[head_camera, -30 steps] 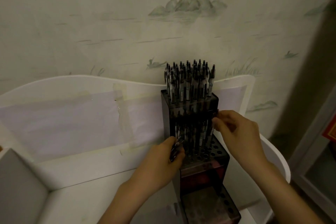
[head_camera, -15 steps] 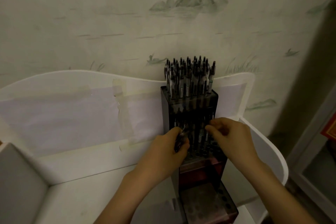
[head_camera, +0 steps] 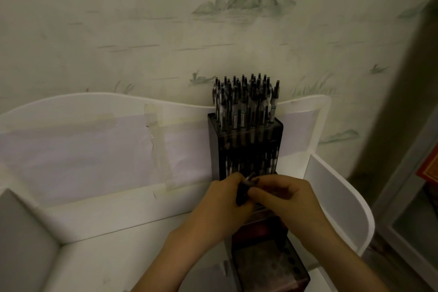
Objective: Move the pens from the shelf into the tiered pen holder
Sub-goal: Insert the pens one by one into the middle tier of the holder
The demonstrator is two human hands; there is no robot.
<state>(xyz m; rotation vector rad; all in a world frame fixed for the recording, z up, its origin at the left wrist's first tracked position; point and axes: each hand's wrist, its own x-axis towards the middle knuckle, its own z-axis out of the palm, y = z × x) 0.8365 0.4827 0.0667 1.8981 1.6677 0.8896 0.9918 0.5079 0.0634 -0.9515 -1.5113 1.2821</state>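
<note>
Both hands meet just near of the tiered pen holder (head_camera: 246,144): left hand (head_camera: 225,206) grips upright pens (head_camera: 243,193), right hand (head_camera: 284,199) pinches one.

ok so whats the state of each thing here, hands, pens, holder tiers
left hand: grips a bunch of pens
right hand: pinches at that bunch
tiered pen holder: upright on the white shelf
top tier: packed with pens
bottom tier: holes showing, no pens visible

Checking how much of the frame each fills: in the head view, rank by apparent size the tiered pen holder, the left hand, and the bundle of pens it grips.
1. tiered pen holder
2. left hand
3. bundle of pens, mostly hidden
</note>
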